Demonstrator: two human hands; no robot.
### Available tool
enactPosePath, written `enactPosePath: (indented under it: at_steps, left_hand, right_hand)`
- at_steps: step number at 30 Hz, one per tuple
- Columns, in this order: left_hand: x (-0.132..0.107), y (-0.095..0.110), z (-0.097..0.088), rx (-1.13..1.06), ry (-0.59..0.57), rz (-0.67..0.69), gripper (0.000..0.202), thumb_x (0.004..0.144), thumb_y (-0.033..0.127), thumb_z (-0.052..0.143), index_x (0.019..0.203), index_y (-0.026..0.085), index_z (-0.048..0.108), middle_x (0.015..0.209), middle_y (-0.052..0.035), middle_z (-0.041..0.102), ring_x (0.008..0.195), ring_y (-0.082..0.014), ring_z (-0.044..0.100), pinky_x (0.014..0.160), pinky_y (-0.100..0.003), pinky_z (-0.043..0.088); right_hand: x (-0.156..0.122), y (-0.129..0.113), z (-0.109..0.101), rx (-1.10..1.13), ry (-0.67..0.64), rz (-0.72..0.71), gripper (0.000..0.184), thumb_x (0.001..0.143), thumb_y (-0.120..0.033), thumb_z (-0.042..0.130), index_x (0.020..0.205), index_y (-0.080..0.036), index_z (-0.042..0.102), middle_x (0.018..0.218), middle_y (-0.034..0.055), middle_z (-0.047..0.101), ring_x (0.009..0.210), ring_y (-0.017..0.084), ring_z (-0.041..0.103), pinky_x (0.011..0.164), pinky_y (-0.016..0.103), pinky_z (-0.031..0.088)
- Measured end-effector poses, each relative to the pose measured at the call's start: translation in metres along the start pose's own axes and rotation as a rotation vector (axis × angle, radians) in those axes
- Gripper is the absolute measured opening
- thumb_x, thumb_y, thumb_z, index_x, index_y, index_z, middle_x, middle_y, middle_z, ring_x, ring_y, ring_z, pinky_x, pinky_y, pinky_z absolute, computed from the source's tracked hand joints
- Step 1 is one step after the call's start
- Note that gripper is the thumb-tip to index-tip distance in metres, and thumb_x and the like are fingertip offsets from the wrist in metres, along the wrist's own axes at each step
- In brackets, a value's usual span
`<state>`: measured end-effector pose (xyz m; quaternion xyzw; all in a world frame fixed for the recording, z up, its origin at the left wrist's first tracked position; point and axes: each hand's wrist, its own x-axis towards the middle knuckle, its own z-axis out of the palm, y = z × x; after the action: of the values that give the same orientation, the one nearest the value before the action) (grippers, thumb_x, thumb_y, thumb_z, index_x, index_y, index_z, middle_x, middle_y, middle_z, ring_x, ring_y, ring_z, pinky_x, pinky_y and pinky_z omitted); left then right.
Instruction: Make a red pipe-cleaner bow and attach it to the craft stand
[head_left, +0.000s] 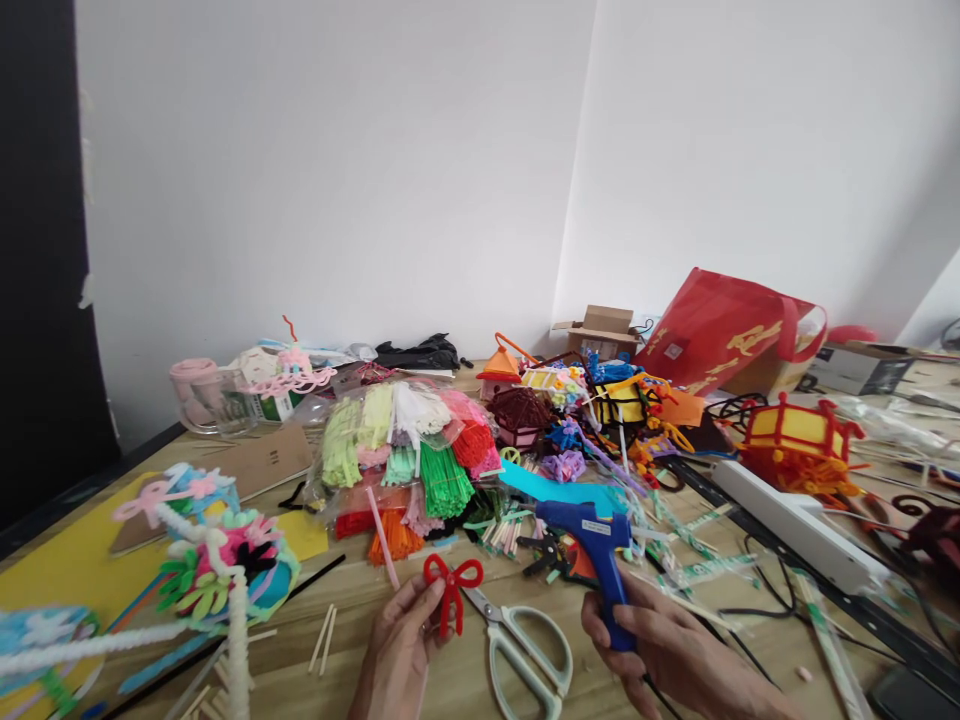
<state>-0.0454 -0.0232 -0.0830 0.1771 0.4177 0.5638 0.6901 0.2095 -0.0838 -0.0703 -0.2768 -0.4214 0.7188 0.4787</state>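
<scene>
My left hand (401, 645) is closed in a pinch on a small red pipe-cleaner bow (452, 585), held upright just above the wooden table (352, 610). My right hand (664, 650) is wrapped round the handle of a blue glue gun (596, 545), whose nozzle points left towards the bow, a short gap away. Pale green-handled scissors (525, 645) lie flat on the table between my two hands.
Bags of coloured pipe cleaners (409, 450) are heaped behind the hands. A fuzzy flower basket (225, 570) stands at left on yellow paper (67, 570). A white power strip (795, 525), black cables, a yellow-and-red lantern model (799, 435) and a red bag (724, 335) fill the right.
</scene>
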Motion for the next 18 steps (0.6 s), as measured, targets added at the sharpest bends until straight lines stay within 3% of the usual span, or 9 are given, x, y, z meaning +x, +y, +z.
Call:
enactPosePath:
  at_steps: [8, 14, 18]
  left_hand:
    - [0.001, -0.004, -0.004, 0.027, -0.033, 0.000, 0.040, 0.038, 0.022, 0.089, 0.071, 0.011, 0.068, 0.064, -0.0022, 0.070, 0.053, -0.0107, 0.059, 0.047, -0.018, 0.046]
    - [-0.002, -0.006, -0.003, 0.079, -0.036, -0.029, 0.040, 0.041, 0.026, 0.088, 0.072, 0.012, 0.068, 0.062, -0.0018, 0.068, 0.052, -0.0106, 0.058, 0.047, -0.019, 0.044]
    - [-0.001, -0.008, -0.002, 0.086, -0.047, -0.040, 0.037, 0.042, 0.024, 0.087, 0.070, 0.012, 0.067, 0.060, -0.0012, 0.067, 0.050, -0.0103, 0.057, 0.048, -0.019, 0.044]
  right_hand:
    - [-0.002, 0.004, 0.004, 0.012, 0.047, 0.015, 0.017, 0.087, -0.033, 0.055, 0.096, -0.019, 0.053, 0.076, 0.0001, 0.052, 0.049, 0.004, 0.038, 0.037, 0.014, 0.043]
    - [0.001, 0.010, 0.000, 0.026, -0.004, -0.021, 0.036, 0.079, -0.047, 0.061, 0.100, -0.021, 0.050, 0.073, -0.0013, 0.051, 0.048, 0.005, 0.039, 0.039, 0.017, 0.044]
    - [0.001, 0.013, 0.008, -0.027, 0.099, -0.049, 0.032, 0.083, -0.051, 0.055, 0.090, -0.020, 0.052, 0.072, -0.0018, 0.049, 0.048, 0.006, 0.039, 0.038, 0.017, 0.043]
